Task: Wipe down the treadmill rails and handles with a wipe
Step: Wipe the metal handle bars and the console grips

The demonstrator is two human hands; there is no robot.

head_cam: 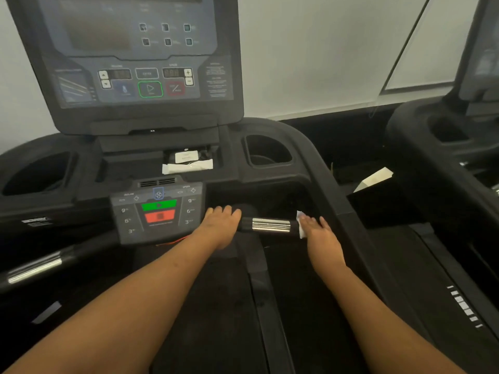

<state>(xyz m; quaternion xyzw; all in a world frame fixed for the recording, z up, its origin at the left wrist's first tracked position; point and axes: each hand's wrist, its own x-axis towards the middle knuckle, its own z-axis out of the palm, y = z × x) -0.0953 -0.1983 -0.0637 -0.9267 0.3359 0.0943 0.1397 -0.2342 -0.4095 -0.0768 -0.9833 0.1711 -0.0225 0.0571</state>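
Note:
A black treadmill handle with a chrome sensor sleeve [270, 225] runs across in front of me, right of the small control pad. My left hand [222, 222] is wrapped over the handle's black left end. My right hand [318, 231] presses a white wipe [301, 227] around the handle's right end, just past the chrome part; most of the wipe is hidden under the palm. The right side rail [343, 195] slopes down toward me beyond that hand. A matching chrome handle [36, 269] shows at the lower left.
The console [127, 63] stands upright ahead, with a small control pad [158, 210] below it. White packets [187, 164] lie in the centre tray, between two cup holders [268, 152]. A second treadmill [445, 147] stands to the right. A white box [374, 179] lies between the machines.

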